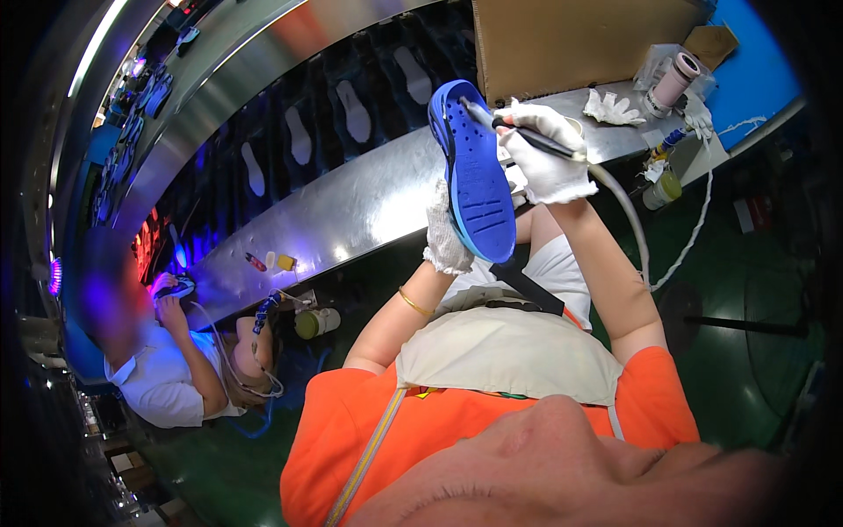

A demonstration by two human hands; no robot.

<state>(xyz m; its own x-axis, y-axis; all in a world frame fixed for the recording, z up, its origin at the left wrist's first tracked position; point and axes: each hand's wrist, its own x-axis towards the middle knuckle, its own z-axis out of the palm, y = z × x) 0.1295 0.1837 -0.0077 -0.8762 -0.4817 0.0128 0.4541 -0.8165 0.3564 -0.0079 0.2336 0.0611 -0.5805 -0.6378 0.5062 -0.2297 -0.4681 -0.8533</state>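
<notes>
My left hand (pixel 446 233), in a white knitted glove, is closed round the side of a blue shoe sole (pixel 479 189). The sole is tilted up, its inner face towards me, with small holes near the toe and grooves at the heel. A white-gloved right hand (pixel 551 154) of mine grips a dark-handled brush (pixel 537 139) fed by a pale hose (pixel 630 206). The brush's tip touches or nearly touches the sole's toe area; which of the two I cannot tell.
Several pale insole-shaped pieces (pixel 354 111) lie on a dark conveyor beyond the metal ledge (pixel 351 215). A cardboard sheet (pixel 571 44) stands behind my hands. At right are a spare glove (pixel 612 108), a pink cylinder (pixel 674 81) and a jar (pixel 662 190). A co-worker (pixel 180 369) sits at left.
</notes>
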